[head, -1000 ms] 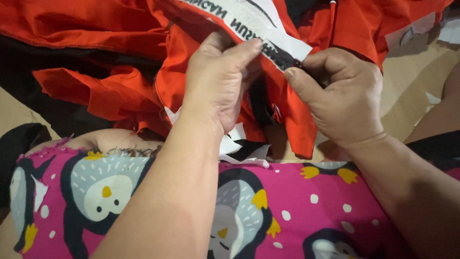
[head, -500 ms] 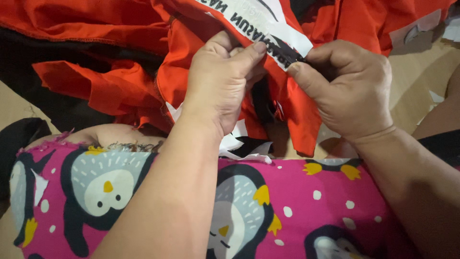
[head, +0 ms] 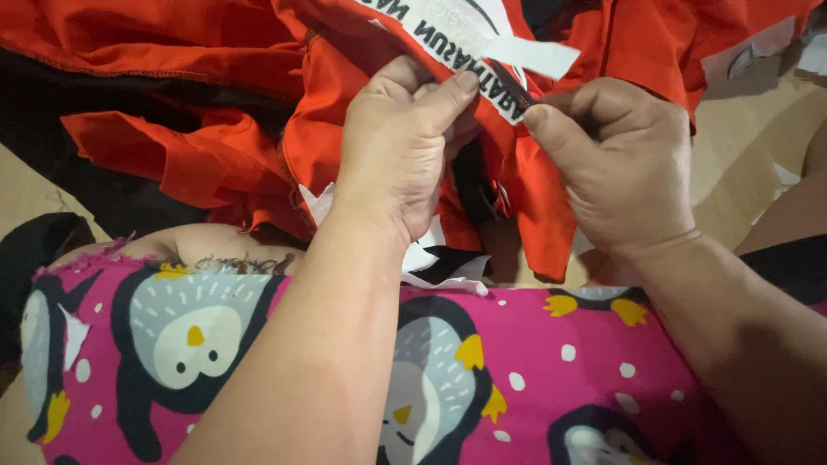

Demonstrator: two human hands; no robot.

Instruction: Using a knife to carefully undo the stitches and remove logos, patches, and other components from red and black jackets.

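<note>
The white lettered strip on the orange garment runs slantwise, from upper left down to the right, just above both hands. The left hand pinches the cloth beside it, thumb on top; the right hand is closed tight on the strip's lower end, nearer its tip. Below them lies a pink penguin-print cloth, over a tan floor

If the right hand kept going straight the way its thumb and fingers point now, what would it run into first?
Most likely the left hand: the right hand points leftward along the white printed strip both are pinching, and their fingertips are nearly touching.
</note>
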